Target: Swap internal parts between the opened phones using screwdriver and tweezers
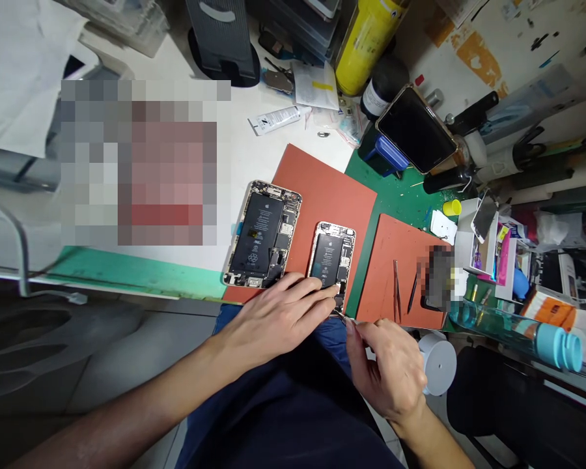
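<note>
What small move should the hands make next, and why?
Perhaps a gentle nudge of the slim metal tool at the near end of the smaller opened iPhone: the right hand holds the tool there, while the left hand rests on the phone.

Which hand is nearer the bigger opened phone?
Left. The left hand is close below the bigger phone; the right hand is farther, below and right of the smaller phone.

Gap between phones (258, 238) seems passable, except where left hand (283, 311) lies
</note>
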The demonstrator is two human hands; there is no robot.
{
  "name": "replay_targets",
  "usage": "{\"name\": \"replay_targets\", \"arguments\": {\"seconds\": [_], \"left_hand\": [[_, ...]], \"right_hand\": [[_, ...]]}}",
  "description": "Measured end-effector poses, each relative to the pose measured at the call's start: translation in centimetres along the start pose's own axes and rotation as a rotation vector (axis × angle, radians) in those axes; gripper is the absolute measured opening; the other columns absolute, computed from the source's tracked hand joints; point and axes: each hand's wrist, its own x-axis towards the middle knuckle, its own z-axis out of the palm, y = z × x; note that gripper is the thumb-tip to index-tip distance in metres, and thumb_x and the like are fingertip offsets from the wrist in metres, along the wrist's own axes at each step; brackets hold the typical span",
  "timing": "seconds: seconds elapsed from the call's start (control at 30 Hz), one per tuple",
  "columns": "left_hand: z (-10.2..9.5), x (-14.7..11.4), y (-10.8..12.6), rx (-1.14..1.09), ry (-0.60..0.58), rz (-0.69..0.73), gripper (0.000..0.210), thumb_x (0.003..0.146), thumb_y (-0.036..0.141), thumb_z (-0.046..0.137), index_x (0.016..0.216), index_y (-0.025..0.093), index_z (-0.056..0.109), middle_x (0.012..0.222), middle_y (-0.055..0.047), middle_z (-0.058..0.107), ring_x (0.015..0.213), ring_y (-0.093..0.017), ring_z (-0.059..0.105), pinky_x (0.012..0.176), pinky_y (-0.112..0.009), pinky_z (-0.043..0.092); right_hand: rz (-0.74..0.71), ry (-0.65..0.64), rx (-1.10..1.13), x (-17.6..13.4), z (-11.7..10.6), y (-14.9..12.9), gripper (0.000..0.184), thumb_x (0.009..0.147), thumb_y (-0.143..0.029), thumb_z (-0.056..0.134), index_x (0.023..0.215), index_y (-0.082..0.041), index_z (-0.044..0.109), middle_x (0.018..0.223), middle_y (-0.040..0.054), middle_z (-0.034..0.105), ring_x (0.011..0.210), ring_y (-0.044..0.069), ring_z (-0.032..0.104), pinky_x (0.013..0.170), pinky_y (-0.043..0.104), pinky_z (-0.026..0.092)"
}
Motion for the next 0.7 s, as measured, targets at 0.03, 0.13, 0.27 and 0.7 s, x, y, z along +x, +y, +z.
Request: {"name": "replay_targets", "arguments": {"seconds": [0.03,0.13,0.27,0.7], "left_hand": [[0.03,-0.02,-0.01,0.0,-0.001,0.0,0.022,0.106,0.014,0.062,0.127,0.017,0.068,0.148,-0.008,0.071,0.112,-0.025,0.067,0.098,-0.043,0.054],[0.12,-0.11,-0.05,0.004,-0.007,-0.002,0.024,0.105,0.014,0.063,0.128,0.017,0.068,0.15,-0.007,0.07,0.113,-0.025,0.066,0.099,-0.043,0.053],[0.13,-0.13,-0.07,0.006,-0.005,0.004,0.023,0.105,0.013,0.062,0.128,0.017,0.068,0.15,-0.007,0.07,0.113,-0.026,0.066,0.099,-0.044,0.053],[-0.15,-0.1,-0.25,0.084,0.007,0.079,0.024,0.104,0.009,0.061,0.125,0.015,0.073,0.15,-0.009,0.071,0.118,-0.029,0.065,0.102,-0.048,0.051]], "right_hand": [[0.006,0.004,-0.004,-0.02,0.05,-0.01,0.021,0.099,-0.002,0.07,0.117,-0.012,0.065,0.069,-0.0001,0.06,0.057,0.015,0.051,0.053,0.032,0.04],[0.03,0.008,-0.007,-0.04,0.17,-0.06,0.021,0.098,-0.002,0.071,0.115,-0.012,0.064,0.072,0.0018,0.062,0.061,0.016,0.053,0.055,0.033,0.043],[0.036,0.006,-0.015,0.09,0.21,-0.19,0.017,0.1,-0.002,0.069,0.11,-0.015,0.063,0.07,-0.0012,0.058,0.059,0.015,0.049,0.055,0.032,0.039],[0.085,0.032,-0.057,-0.02,0.72,-0.81,0.016,0.1,-0.004,0.068,0.107,-0.018,0.062,0.068,-0.0022,0.057,0.058,0.016,0.049,0.055,0.034,0.038]]}}
